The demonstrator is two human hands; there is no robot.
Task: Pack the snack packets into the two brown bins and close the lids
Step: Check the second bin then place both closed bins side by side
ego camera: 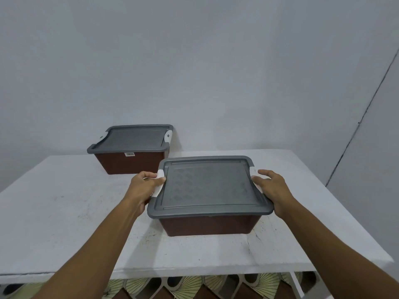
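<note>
My left hand (144, 186) and right hand (274, 190) grip the near bin (207, 225) at its two ends.
Each hand curls round a white latch (158, 184) beside the grey lid (207, 186), which is on. The bin stands on the white table (64, 212), with the lidded far bin (129, 162) behind it to the left.

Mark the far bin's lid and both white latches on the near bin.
far bin's lid (135, 137), head view, centre of its grey top.
near bin's left latch (157, 190), head view, lower white part.
near bin's right latch (253, 171), head view, white upper end.
</note>
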